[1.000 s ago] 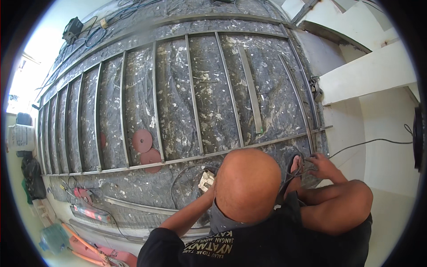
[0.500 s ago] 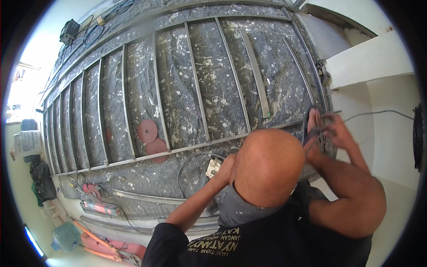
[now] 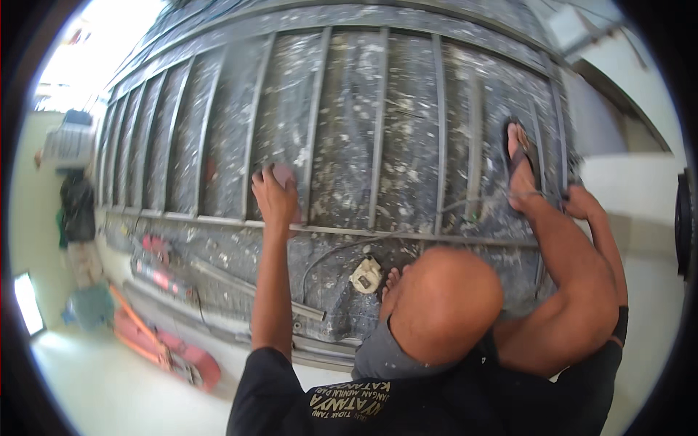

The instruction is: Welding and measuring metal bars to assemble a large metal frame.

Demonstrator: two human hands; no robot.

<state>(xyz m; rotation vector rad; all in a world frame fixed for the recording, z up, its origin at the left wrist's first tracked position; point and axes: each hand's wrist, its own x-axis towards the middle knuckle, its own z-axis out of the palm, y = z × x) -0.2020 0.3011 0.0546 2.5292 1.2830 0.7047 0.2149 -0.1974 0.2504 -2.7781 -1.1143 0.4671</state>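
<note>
My left hand [image 3: 274, 198] reaches over the lower rail of a ladder-like steel frame [image 3: 379, 131]. Its fingers are bent round a reddish-brown cutting disc [image 3: 284, 176], mostly covered by the hand. Near the frame's right end, my right hand [image 3: 580, 202] is closed at a thin grey cable [image 3: 542, 195], which crosses by my sandalled foot [image 3: 520, 171]. The fingertips there are partly hidden. A loose flat metal strip [image 3: 475, 138] lies between the rungs.
A squat cream-coloured object [image 3: 366, 276] sits by my other foot. Metal profiles [image 3: 240, 285], a red tool [image 3: 155, 247] and a red case [image 3: 193, 363] with an orange hose lie to the left. A blue-green water jug [image 3: 89, 309] stands by the wall.
My left hand has moved from beside my foot, leftward and away, onto the discs. My right hand has drawn right, away from my sandalled foot. The view has shifted.
</note>
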